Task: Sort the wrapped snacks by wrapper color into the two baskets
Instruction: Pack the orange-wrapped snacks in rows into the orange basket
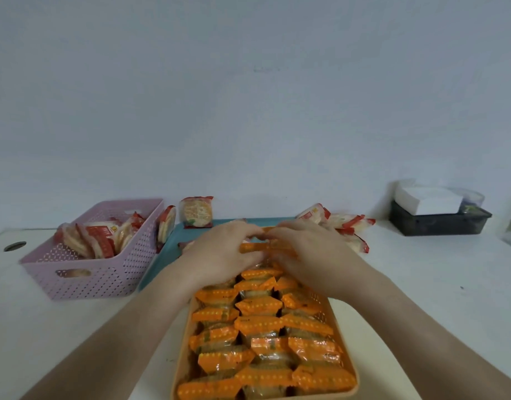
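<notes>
An orange basket (pixel 353 370) in front of me is packed with several orange-wrapped snacks (pixel 258 324) in rows. At its far end my left hand (pixel 219 255) and my right hand (pixel 309 255) meet over one orange-wrapped snack (pixel 263 247), fingers curled on it from both sides. A pink basket (pixel 84 280) at the left holds several red-and-white wrapped snacks (pixel 98 241). More red-wrapped snacks lie loose: one upright (pixel 196 212) behind the teal tray (pixel 167 249), one against the pink basket (pixel 165 223), several in a pile at the right (pixel 343 226).
A dark box (pixel 439 223) with white paper (pixel 427 200) on top stands at the back right by the wall. A round hole (pixel 15 246) is in the white table at far left. The teal tray lies partly under the orange basket.
</notes>
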Available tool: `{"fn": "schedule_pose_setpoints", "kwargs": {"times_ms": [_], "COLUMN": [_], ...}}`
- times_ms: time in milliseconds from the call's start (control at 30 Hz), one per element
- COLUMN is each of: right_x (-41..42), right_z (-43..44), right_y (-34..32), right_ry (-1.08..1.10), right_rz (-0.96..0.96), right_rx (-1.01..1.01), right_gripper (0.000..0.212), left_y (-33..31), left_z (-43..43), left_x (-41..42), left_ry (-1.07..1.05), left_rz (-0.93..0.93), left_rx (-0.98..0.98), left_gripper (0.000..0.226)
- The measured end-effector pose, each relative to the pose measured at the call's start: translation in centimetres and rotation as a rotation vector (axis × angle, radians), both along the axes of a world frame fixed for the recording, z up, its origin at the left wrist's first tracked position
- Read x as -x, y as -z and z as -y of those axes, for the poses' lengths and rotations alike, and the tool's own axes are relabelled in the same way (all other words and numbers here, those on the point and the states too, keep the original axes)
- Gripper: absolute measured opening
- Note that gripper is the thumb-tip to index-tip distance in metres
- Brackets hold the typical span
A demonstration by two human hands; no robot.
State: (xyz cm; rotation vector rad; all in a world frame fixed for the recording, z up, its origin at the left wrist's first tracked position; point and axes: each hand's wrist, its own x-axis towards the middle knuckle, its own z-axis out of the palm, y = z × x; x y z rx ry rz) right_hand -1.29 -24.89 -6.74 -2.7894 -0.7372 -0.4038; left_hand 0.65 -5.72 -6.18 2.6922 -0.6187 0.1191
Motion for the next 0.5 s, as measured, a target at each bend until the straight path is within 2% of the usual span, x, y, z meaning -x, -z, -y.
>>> {"fn": "schedule_pose_setpoints", "kwargs": {"times_ms": [67,133,233,300,367,433,500], "right_x": [0.4,0.3,0.1,0.5,1.1,2.1,3.2], "right_z": [-0.1,0.2,0.7,0.8,0.9,1.2,1.5], "right_y": [0.5,0.4,-0.2,0.0,0.3,0.2,0.1], "right_ry": [-0.041,-0.011,0.026,-0.019,-0.03,0.041,0.119], "right_rz": [-0.05,-0.09,-0.112,-0.161,-0.208,-0.212,-0.355], "right_rx": [0.032,0.103,0.182,0.081,-0.132,-0.359,-0.539], "right_gripper": [0.037,0.036,0.034,0.033,0.042,0.052,0.056], "left_y": [0.4,0.7,1.1,1.2,1.1,1.1,1.4], "left_z": [-0.8,-1.0,-1.2,-1.3,-1.6,-2.4,-2.8], "left_x": [0.7,0.9,1.1,1.7,2.6,3.9,5.7], "left_ry": [-0.004,0.003,0.0,-0.04,-0.128,-0.201,-0.206], "left_rz": [0.054,0.033,0.054,0.17,0.192,0.063,-0.099], "left_rx": [-0.069,-0.112,-0.044,0.063,0.256,0.474,0.62], "left_gripper": [0.044,0.047,0.044,0.04,0.038,0.044,0.057]}}
